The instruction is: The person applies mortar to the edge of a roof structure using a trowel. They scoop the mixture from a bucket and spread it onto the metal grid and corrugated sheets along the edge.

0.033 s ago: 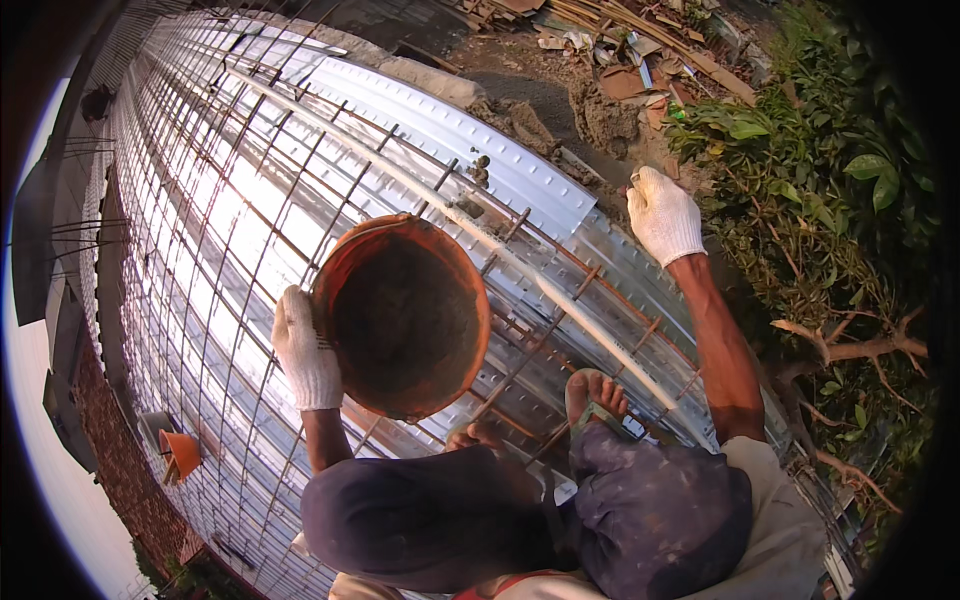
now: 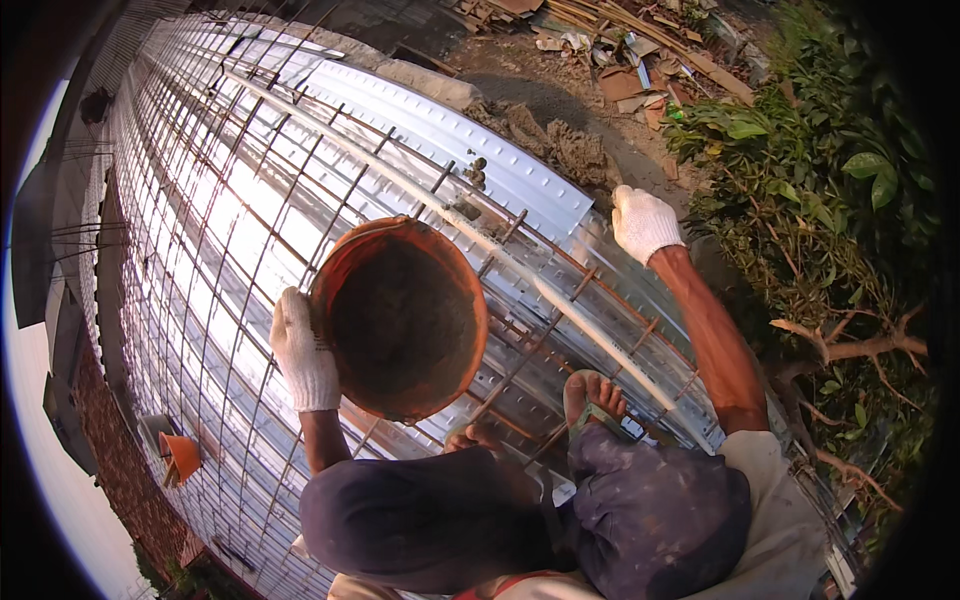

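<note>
Left of centre, my left hand (image 2: 303, 350), in a white knit glove, grips the left rim of an orange bucket (image 2: 478, 330). The bucket's mouth faces up, and grey wet-looking mortar (image 2: 400, 315) lies inside. My right hand (image 2: 643, 222), gloved alike, is closed in a fist out at the right, past the edge of the shiny metal decking (image 2: 530, 175). What it grips is hidden by the fingers. A lump of grey mortar (image 2: 580, 150) shows just beyond this fist. Whether a tool carries it I cannot tell.
A rebar grid (image 2: 290, 150) covers the decking, with a pale pipe (image 2: 470, 230) running across it. My sandalled foot (image 2: 597, 395) stands among the bars. Leafy branches (image 2: 800, 180) crowd the right; scrap wood (image 2: 640, 50) lies beyond. Another orange bucket (image 2: 182, 457) sits far left.
My right hand has shifted slightly left and away from me. The mortar lump beyond it has moved down and to the left. My left hand and the bucket have hardly moved.
</note>
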Demonstrator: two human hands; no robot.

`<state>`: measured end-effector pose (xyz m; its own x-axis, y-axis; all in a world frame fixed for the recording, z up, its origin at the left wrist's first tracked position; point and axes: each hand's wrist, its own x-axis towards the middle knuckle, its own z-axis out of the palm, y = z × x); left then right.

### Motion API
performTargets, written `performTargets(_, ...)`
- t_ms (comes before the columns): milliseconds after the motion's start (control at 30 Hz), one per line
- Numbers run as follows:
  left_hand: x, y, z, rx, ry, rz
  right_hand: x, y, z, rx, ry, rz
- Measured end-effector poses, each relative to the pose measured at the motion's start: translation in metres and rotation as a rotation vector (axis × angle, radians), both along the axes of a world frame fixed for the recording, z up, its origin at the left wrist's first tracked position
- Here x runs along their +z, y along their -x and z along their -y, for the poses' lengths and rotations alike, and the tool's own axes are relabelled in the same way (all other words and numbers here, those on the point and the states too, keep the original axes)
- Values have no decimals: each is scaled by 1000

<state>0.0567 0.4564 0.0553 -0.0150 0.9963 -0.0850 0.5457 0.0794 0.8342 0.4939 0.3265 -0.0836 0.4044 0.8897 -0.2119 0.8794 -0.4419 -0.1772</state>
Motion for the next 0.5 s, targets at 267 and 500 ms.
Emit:
performTargets(267,3,10,2,73,26,25,0,9,-7,90,130,-95)
performTargets(500,-4,15,-2,-20,-37,-14,9,14,4,36,81,-135)
